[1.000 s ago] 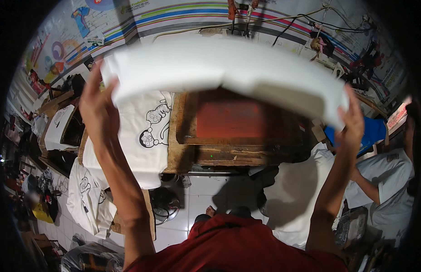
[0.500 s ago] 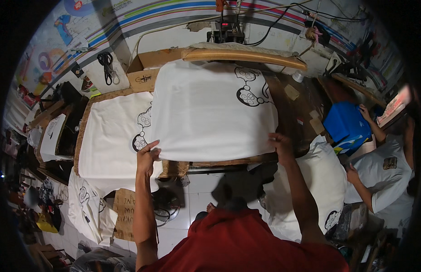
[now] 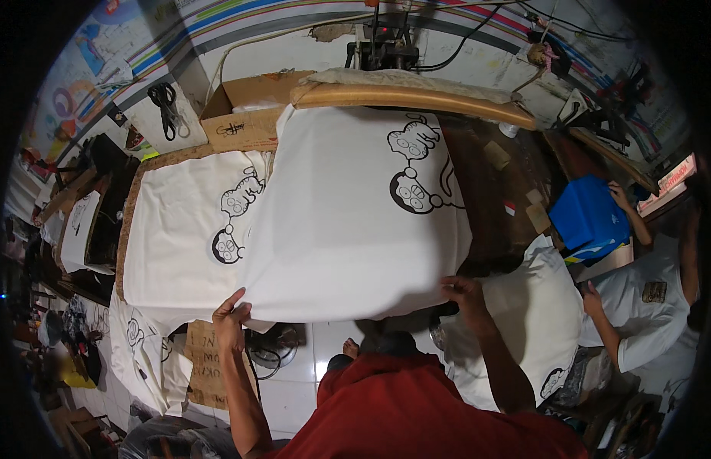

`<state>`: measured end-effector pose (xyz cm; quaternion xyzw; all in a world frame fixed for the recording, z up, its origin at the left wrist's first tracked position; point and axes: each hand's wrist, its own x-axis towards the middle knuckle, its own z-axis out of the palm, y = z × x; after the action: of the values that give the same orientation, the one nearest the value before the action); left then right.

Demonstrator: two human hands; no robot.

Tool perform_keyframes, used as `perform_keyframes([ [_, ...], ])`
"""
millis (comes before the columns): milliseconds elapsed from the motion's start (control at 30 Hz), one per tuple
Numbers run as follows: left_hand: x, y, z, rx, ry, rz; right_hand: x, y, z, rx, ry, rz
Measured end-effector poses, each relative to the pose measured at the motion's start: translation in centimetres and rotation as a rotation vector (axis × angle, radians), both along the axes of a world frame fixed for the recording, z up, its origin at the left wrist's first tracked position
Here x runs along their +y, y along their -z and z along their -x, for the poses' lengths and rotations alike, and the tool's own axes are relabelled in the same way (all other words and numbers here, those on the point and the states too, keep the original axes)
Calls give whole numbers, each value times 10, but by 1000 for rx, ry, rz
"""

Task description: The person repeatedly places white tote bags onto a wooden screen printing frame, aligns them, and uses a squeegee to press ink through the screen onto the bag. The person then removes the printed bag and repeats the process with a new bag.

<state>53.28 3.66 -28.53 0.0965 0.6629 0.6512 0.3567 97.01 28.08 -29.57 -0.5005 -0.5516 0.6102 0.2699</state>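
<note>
Across the middle of my view spreads a white cloth (image 3: pixel 336 237), the broadest thing I can pick out from this end, its near edge drawn out past the worktop over the tiled floor (image 3: pixel 336 348). To its left I see a second white cloth (image 3: pixel 176 237) on a brown board (image 3: pixel 127 256), with black-outlined figures near its right border. A third white cloth (image 3: pixel 516 329) hangs in a pile beyond the person's right forearm, and next to that sits a co-worker (image 3: pixel 639 314) in a pale shirt. Along the far end of the middle cloth runs a long wooden bar (image 3: pixel 417 96). I make out a blue bag-like item (image 3: pixel 589 218) by the co-worker's hand, then an open cardboard box (image 3: pixel 244 126) at the back left. Now the hands: I have the left hand (image 3: pixel 231 321) pinched narrow on the white cloth's near left corner, and the right hand (image 3: pixel 470 300) likewise gripping its near right corner. Smallest, I note a looped black cable (image 3: pixel 164 111) against the wall.
</note>
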Motion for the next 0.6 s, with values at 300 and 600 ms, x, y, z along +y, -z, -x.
perform_keyframes([
  [300,-9,29,11,-54,-72,95,-4,29,-4,72,-93,72],
  [600,93,6,-17,884,-74,200,109,-157,15,-227,-969,227],
])
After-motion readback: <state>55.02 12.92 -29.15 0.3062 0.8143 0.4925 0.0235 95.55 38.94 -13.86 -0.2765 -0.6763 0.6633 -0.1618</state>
